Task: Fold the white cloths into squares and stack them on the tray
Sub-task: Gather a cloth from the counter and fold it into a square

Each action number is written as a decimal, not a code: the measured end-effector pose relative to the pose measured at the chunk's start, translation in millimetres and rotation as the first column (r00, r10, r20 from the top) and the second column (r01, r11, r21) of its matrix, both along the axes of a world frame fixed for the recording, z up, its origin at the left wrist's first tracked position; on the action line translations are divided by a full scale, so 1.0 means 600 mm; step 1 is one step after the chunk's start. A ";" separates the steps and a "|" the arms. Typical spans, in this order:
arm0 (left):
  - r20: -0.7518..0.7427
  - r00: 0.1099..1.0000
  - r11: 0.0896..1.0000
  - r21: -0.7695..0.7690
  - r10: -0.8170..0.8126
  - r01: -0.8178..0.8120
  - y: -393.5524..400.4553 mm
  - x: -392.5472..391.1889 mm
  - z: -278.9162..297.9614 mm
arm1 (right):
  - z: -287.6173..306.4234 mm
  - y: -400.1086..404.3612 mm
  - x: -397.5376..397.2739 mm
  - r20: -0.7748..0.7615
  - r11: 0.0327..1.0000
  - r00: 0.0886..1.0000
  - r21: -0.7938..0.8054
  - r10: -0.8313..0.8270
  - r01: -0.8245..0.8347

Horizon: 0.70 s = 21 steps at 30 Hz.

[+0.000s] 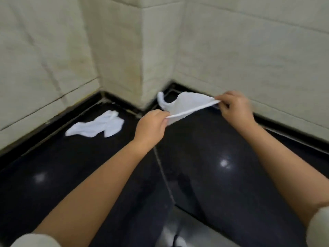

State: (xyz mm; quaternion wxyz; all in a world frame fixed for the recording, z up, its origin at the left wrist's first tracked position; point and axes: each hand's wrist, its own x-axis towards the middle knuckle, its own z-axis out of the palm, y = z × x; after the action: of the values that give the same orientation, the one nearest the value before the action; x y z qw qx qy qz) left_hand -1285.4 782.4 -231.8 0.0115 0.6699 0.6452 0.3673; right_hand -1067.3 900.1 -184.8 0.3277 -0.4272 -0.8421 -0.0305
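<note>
Pinching one hemmed edge of a white cloth (185, 106), both hands hold it stretched above the black worktop (222, 184). The left hand (151, 127) closes its grip on the near-left end of that edge, thumb and curled fingers nipped tight on the hem with nothing else in them. The right hand (235, 107) takes the far-right end the same way, its thumb and forefinger pressed together on the corner while the remaining fingers curl loosely behind.

Between the two grips the hem runs taut as a straight line, rising from lower left to upper right, so the cloth's long axis lies roughly parallel to the worktop's back right edge, where the tiled wall (249, 50) meets it. The rest of the cloth billows away from the person toward the jutting wall corner (142, 68), and one loose tail (161, 98) curls up at the far left end, close to the foot of that corner. Whether the trailing part touches the worktop cannot be told; motion blur softens it.

A second white cloth (97, 126) lies crumpled and flat on the worktop near its back left edge, well apart from the left hand, its longer side running from lower left to upper right along the wall there.

Pale sleeves (35, 241) show at both lower corners of the view, the forearms bare.
</note>
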 end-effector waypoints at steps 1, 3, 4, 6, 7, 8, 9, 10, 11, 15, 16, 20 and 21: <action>-0.025 0.997 0.997 0.015 -0.079 0.079 0.017 0.040 0.003 | 0.004 -0.007 0.056 0.008 0.998 0.999 0.034 -0.047 0.047; -0.032 0.976 0.976 0.016 -0.217 0.217 0.041 0.117 0.001 | -0.004 -0.034 0.161 0.060 0.991 0.991 0.074 -0.116 0.112; -0.030 0.961 0.962 -0.015 -0.274 0.273 0.050 0.154 -0.007 | -0.017 -0.051 0.209 0.097 0.986 0.983 0.077 -0.153 0.146; -0.024 0.933 0.923 -0.161 -0.358 0.350 0.060 0.220 -0.030 | -0.055 -0.092 0.292 0.200 0.973 0.953 0.032 -0.229 0.228; -0.034 0.914 0.885 -0.264 -0.405 0.383 0.065 0.249 -0.048 | -0.081 -0.112 0.329 0.255 0.962 0.932 -0.017 -0.258 0.271; -0.057 0.887 0.842 -0.350 -0.457 0.411 0.066 0.274 -0.065 | -0.107 -0.133 0.358 0.311 0.951 0.914 -0.079 -0.262 0.300; -0.095 0.853 0.792 -0.434 -0.513 0.428 0.066 0.296 -0.082 | -0.130 -0.154 0.380 0.380 0.930 0.891 -0.163 -0.249 0.329; -0.135 0.811 0.738 -0.520 -0.570 0.431 0.064 0.313 -0.098 | -0.152 -0.173 0.399 0.457 0.890 0.864 -0.276 -0.213 0.365; -0.155 0.765 0.668 -0.613 -0.625 0.421 0.059 0.327 -0.113 | -0.168 -0.193 0.414 0.532 0.819 0.833 -0.403 -0.153 0.409; -0.039 0.598 0.302 -0.889 -0.800 0.345 0.035 0.361 -0.148 | -0.214 -0.246 0.449 0.545 0.451 0.820 -0.785 0.175 0.425; -0.005 0.561 0.227 -0.918 -0.828 0.326 0.030 0.368 -0.152 | -0.220 -0.252 0.454 0.494 0.365 0.840 -0.842 0.225 0.397; 0.088 0.480 0.005 -0.982 -0.873 0.190 0.035 0.392 -0.149 | -0.228 -0.240 0.486 0.351 0.088 0.893 -0.936 0.282 0.341; 0.085 0.503 0.003 -0.985 -0.860 0.171 0.044 0.394 -0.149 | -0.232 -0.229 0.494 0.345 0.091 0.903 -0.939 0.258 0.333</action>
State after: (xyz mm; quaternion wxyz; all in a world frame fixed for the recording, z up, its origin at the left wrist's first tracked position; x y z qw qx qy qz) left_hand -1049.2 808.9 -321.1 0.3527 0.7915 0.3633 -0.3421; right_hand -771.0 762.6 -323.8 -0.2421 -0.5378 -0.6748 0.4436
